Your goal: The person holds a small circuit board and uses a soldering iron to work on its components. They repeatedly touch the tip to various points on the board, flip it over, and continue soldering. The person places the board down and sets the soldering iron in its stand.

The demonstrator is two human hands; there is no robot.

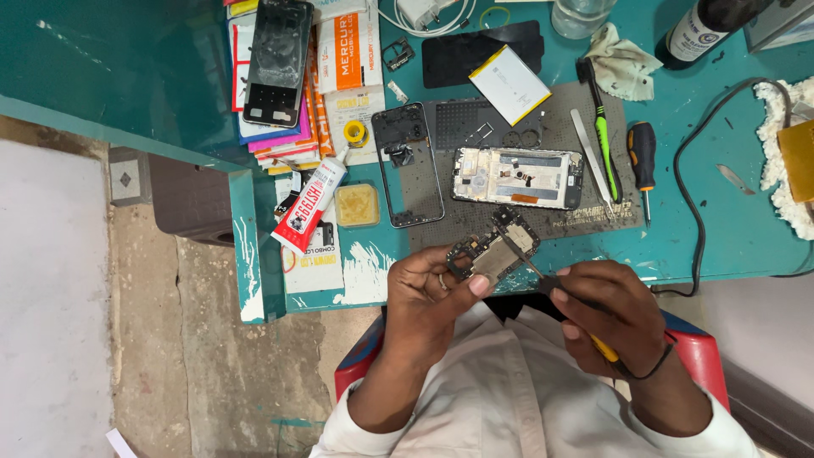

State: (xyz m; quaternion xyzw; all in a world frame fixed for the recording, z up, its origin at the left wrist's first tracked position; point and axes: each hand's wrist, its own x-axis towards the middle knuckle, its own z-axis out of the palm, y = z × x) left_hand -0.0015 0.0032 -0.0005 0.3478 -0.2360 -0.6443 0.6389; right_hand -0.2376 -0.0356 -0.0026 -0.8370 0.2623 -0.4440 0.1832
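My left hand (428,297) pinches a small phone circuit board (495,248) and holds it just above the near edge of the teal bench (729,229). My right hand (606,309) grips a thin tool with a yellow and black handle (555,284); its tip touches the right side of the board. Just behind the board, an opened phone body (517,178) lies on a grey work mat (560,127). A black phone frame (411,165) rests at the mat's left end.
A white battery (510,84), tweezers (591,155), a green tool (604,136) and a black and orange screwdriver (642,161) lie on or by the mat. A red and white glue tube (309,203), stacked boxes with a black phone panel (275,59), a bottle (699,30) and a black cable (691,212) surround it.
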